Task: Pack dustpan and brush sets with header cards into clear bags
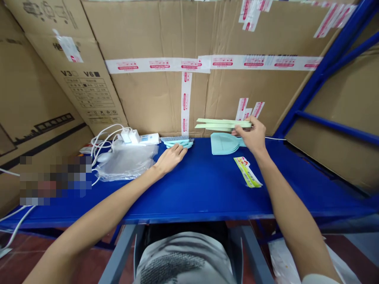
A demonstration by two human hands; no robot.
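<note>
My right hand (252, 133) is closed around the end of a few pale green dustpans (219, 124), held edge-on above the table's back part. Just below them lies a stack of light blue dustpans (224, 144), its handle end partly behind my right hand. At the middle back, my left hand (171, 157) has its fingers curled on light blue brushes (179, 142) with bristles towards the cardboard; its fingertips are partly hidden. A yellow-green printed label card (248, 172) lies on the table near my right forearm.
Clear plastic bags (127, 159) are piled on the left of the blue table (195, 193), beside white chargers and cables (130, 136). Taped cardboard (148, 94) walls the back. A blue metal frame (314, 85) rises at the right.
</note>
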